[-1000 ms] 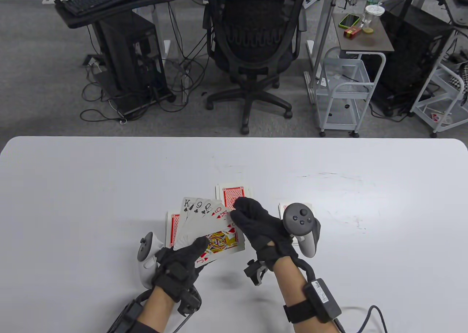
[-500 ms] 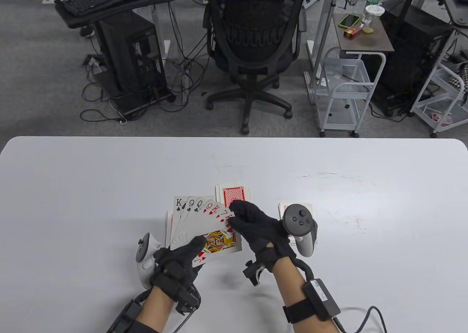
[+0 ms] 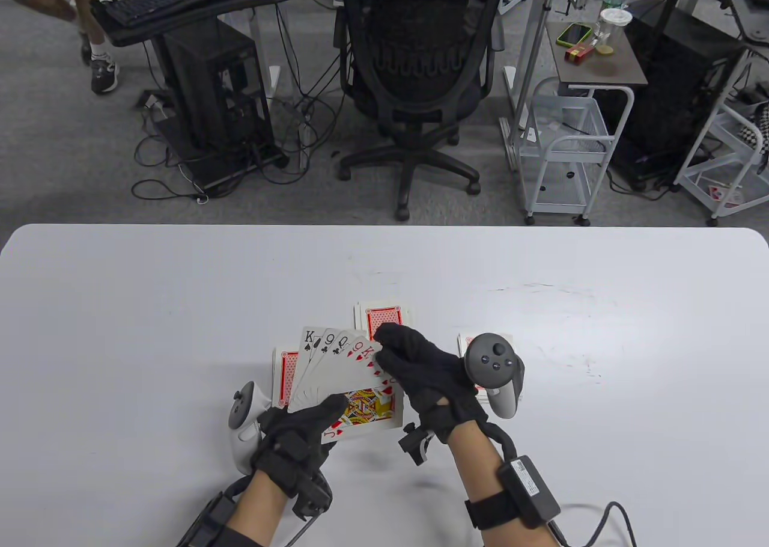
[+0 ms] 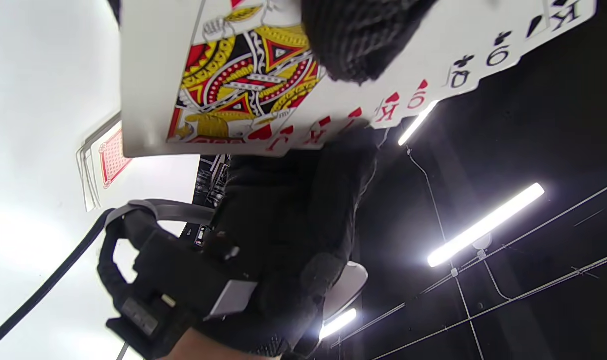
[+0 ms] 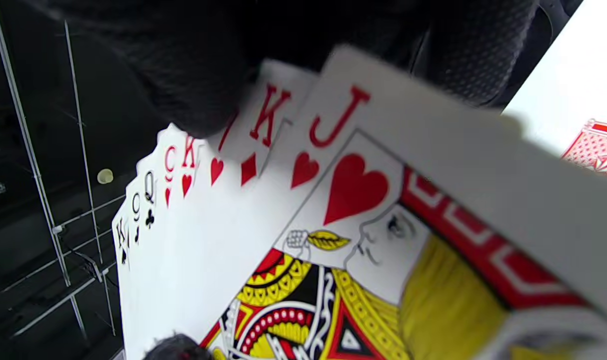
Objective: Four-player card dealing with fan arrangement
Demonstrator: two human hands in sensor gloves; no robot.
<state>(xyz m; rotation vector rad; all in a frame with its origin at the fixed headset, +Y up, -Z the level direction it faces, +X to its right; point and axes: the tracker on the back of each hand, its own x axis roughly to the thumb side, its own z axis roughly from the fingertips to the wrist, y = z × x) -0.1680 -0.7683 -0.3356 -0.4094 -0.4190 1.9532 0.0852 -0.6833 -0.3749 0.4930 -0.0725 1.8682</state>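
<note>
A face-up fan of cards (image 3: pixel 342 372) is lifted above the white table (image 3: pixel 150 306), with the jack of hearts in front. My left hand (image 3: pixel 300 430) grips the fan's lower corner, its thumb lying across the jack (image 4: pixel 243 75). My right hand (image 3: pixel 414 366) pinches the fan's upper right edge (image 5: pixel 263 120) with curled fingers. Three red-backed piles lie face down: one pile behind the fan (image 3: pixel 384 315), one pile at the left (image 3: pixel 285 372), and one pile at the right (image 3: pixel 468 342) mostly hidden by my right hand's tracker.
Beyond the table's far edge stand a black office chair (image 3: pixel 420 72), a computer tower (image 3: pixel 210 102) and a white cart (image 3: pixel 565 144). A person's legs (image 3: pixel 72 12) show at the top left.
The fan has closed up slightly and shifted a little right and down. My right hand's fingers slid left along its top edge. A person's legs have come into view at the top left.
</note>
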